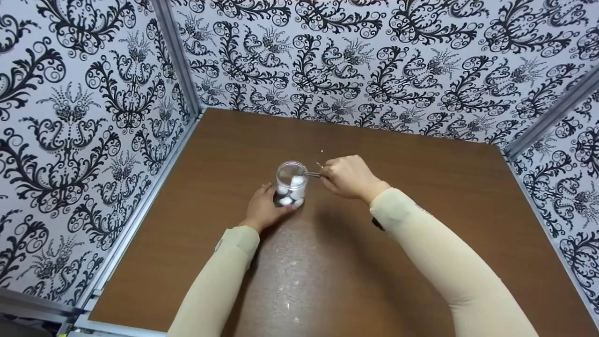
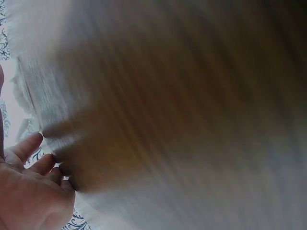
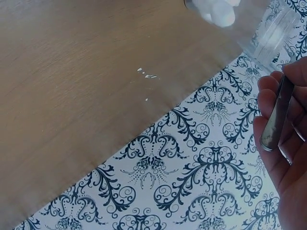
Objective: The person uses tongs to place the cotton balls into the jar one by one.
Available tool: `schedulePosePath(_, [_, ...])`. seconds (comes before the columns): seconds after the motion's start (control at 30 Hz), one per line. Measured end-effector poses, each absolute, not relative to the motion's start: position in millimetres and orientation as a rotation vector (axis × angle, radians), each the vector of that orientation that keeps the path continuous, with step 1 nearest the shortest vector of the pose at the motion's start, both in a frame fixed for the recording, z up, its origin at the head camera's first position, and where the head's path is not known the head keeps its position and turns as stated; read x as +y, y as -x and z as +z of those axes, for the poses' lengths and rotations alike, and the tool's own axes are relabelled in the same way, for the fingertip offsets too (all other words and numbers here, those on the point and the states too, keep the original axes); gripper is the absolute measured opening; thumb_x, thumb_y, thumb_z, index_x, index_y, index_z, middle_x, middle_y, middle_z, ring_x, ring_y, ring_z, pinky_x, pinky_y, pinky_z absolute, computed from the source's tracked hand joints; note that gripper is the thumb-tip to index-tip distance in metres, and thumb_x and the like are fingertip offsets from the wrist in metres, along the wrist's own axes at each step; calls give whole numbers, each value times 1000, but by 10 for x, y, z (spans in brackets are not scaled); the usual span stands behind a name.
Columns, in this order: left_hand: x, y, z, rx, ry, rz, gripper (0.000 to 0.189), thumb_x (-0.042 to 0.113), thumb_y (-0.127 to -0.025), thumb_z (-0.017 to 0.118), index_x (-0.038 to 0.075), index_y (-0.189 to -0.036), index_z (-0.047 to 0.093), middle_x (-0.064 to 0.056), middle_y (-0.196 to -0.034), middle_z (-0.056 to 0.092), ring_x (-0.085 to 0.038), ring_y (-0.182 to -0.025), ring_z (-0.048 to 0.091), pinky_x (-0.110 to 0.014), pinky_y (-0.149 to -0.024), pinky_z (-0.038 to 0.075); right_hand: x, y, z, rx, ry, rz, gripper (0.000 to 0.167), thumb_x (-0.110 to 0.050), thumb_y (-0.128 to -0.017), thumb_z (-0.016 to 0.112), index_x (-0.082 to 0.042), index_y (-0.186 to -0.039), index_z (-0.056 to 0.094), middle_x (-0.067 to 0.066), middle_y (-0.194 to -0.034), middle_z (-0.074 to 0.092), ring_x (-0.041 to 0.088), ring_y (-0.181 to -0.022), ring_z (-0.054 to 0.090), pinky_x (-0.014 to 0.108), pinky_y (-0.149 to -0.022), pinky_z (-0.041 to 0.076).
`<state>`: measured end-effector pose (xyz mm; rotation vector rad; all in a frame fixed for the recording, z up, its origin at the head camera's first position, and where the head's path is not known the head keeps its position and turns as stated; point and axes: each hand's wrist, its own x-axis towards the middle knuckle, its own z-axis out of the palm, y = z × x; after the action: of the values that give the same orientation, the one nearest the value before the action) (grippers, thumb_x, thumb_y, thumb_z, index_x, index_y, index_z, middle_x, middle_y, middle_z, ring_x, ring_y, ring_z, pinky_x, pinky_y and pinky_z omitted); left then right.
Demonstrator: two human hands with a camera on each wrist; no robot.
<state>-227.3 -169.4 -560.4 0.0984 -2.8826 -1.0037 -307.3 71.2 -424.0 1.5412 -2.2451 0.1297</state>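
Observation:
A clear jar [image 1: 280, 180] stands upright on the table, with several white cotton balls [image 1: 285, 201] inside. My left hand [image 1: 266, 208] holds the jar low down, thumb across its near side and fingers at its left. To the right of the jar, my right hand [image 1: 350, 177] grips metal tweezers [image 3: 279, 115]. The tweezers' prongs [image 1: 312, 174] point left and reach the jar's mouth. In the right wrist view the rounded end of the tweezers sticks out past the curled fingers [image 3: 266, 96]. The left wrist view shows mostly blurred tabletop, with the left fingertips close against it.
The brown wooden table [image 1: 421, 224] has patterned walls [image 1: 346, 61] behind and at both sides, framed by metal posts [image 1: 178, 56]. Tiny white bits [image 3: 150, 76] lie on the table near the jar.

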Motion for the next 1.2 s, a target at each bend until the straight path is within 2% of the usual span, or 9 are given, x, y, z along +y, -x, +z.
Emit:
schedulePosePath(0.43, [-1698, 2263, -5585, -2876, -92, -1015, 92, 57, -79, 78, 0, -145, 49, -22, -151, 41, -38, -143, 30, -47, -115, 26, 783, 3067, -4185, -2267, -1521, 129, 15, -17, -89, 64, -12, -76, 71, 0, -69, 59, 22, -51, 56, 43, -43, 44])
schedulePosePath(0.73, [-1692, 2257, -5584, -2894, -113, -1031, 96, 56, -78, 79, 2, -149, 43, -21, -153, 38, -37, -145, 27, -47, -115, 24, 977, 3101, -4211, -2277, -1479, 131, 12, -17, -89, 64, -12, -81, 72, -1, -73, 62, 21, -55, 59, 43, -45, 47])
schedulePosePath(1.0, [-1686, 2245, -5569, -2909, -129, -1041, 95, 55, -79, 79, 2, -149, 43, -19, -154, 37, -35, -145, 26, -46, -116, 23, 1347, 3138, -4480, -2349, -1370, 150, 9, -15, -86, 67, -11, -85, 75, 0, -74, 65, 23, -56, 60, 45, -45, 48])
schedulePosePath(1.2, [-1690, 2246, -5569, -2911, -119, -1032, 94, 55, -80, 78, 0, -149, 43, -20, -154, 37, -36, -145, 26, -48, -116, 23, 1549, 3109, -4807, -2486, -1296, 120, 7, -16, -83, 71, -12, -79, 74, 0, -67, 63, 25, -51, 57, 48, -44, 46])
